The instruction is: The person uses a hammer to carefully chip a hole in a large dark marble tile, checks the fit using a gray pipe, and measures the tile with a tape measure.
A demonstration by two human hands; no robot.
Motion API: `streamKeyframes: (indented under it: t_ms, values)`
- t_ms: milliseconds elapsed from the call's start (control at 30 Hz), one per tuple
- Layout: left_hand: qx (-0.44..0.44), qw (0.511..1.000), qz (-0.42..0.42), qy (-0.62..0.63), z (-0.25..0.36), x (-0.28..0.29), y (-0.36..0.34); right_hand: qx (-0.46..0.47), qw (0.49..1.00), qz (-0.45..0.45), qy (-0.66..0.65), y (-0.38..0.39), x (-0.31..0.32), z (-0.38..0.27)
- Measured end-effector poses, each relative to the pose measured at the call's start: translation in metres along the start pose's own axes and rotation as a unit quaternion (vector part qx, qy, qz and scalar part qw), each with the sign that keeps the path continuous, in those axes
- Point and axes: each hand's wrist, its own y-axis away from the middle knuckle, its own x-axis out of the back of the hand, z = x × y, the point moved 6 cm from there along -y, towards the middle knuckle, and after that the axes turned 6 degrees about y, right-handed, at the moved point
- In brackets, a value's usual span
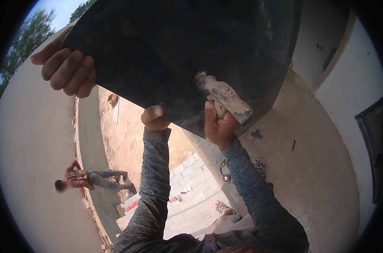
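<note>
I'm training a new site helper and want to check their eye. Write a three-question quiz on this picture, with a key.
1. Multiple choice: what does the right hand hold?
A) a paintbrush
B) a crusted, pale object
C) a red bucket
2. True or false: the left hand is well clear of the dark panel.
3. Short answer: besides the wearer's own two hands, what grips the panel at upper left?

Key: 1. B. 2. False; it grips the panel's lower edge. 3. Another person's hand.
</note>
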Motion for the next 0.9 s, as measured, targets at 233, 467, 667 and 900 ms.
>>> streamKeyframes:
  t_ms: [233, 467, 667, 900]
  values:
    - [0.000, 1.000, -0.009, 0.004, -0.003, 0.000, -0.006, 0.008, 1.000, 0.014, -0.002, -0.007, 0.005, 0.003]
    - [0.020, 1.000, -0.003, 0.008, -0.015, 0.012, -0.025, -0.027, 1.000, -0.002, 0.008, -0.022, -0.001, 0.034]
    - [-0.005, 0.999, -0.022, 0.038, -0.019, 0.008, -0.068, 0.008, 1.000, -0.009, 0.027, -0.063, -0.005, 0.041]
    - [-0.007, 1.000, -0.022, 0.019, 0.006, 0.015, -0.003, 0.014, 1.000, -0.016, -0.004, -0.003, -0.010, 0.008]
